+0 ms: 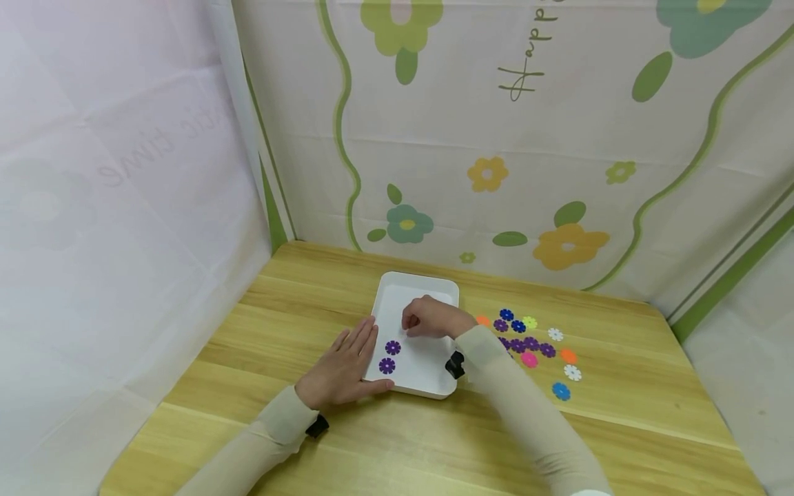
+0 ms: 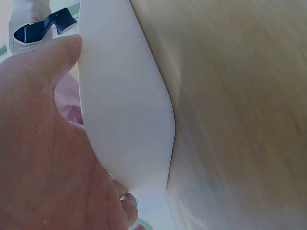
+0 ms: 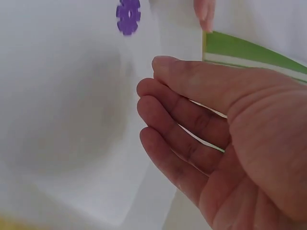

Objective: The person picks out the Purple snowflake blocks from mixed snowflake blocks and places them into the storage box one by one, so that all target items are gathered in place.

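A shallow white tray [image 1: 428, 375] lies on the wooden table. My left hand [image 1: 341, 368] rests along its left side, fingers extended at the rim and thumb at the near-left corner. Inside the tray, near that hand, are two purple snowflake discs [image 1: 389, 357], one behind the other. Over the middle of the tray is my right hand [image 1: 434, 317], fingers bent and thumb against the forefinger. The right wrist view shows its fingertips [image 3: 152, 88] near a purple disc [image 3: 128, 17]; I cannot tell whether something thin is pinched between them.
Right of the tray, partly behind the right forearm, lie loose snowflake discs: several purple ones [image 1: 531, 343], a pink [image 1: 529, 359], a light blue [image 1: 561, 391], and others in orange, white, yellow and dark blue. A patterned curtain [image 1: 434, 138] hangs behind the table [image 1: 298, 303].
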### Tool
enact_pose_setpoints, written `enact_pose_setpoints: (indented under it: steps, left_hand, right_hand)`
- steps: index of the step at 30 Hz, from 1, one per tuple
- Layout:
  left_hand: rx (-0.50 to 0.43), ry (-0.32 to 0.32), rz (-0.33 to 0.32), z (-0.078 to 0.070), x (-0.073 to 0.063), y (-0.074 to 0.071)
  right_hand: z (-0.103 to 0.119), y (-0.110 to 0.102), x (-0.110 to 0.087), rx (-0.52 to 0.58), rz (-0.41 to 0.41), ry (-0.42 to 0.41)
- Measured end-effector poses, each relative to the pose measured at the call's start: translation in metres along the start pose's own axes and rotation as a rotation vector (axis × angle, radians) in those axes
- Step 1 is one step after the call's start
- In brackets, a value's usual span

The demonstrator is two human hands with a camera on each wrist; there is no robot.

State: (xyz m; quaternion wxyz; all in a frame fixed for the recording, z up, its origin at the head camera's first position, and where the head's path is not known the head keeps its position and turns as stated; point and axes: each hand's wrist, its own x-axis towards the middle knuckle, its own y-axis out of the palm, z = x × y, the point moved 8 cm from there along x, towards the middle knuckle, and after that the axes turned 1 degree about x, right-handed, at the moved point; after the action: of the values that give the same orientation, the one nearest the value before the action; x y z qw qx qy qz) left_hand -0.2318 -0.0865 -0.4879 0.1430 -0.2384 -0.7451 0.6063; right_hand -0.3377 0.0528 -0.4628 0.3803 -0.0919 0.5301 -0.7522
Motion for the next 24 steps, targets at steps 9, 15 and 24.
enact_pose_setpoints:
  steps: [9, 15, 24]
  left_hand:
    - [-0.021, 0.002, -0.004, 0.0, -0.001, -0.001]
    - [-0.019, 0.019, -0.017, 0.0, -0.001, -0.001]
    - [-0.025, 0.026, -0.012, 0.0, -0.001, 0.0]
  right_hand:
    - [-0.033, -0.036, -0.043, -0.022, -0.046, 0.013]
    - [-0.065, -0.047, -0.07, 0.015, -0.083, 0.036]
    - [-0.102, -0.041, -0.098, 0.028, -0.088, 0.108]
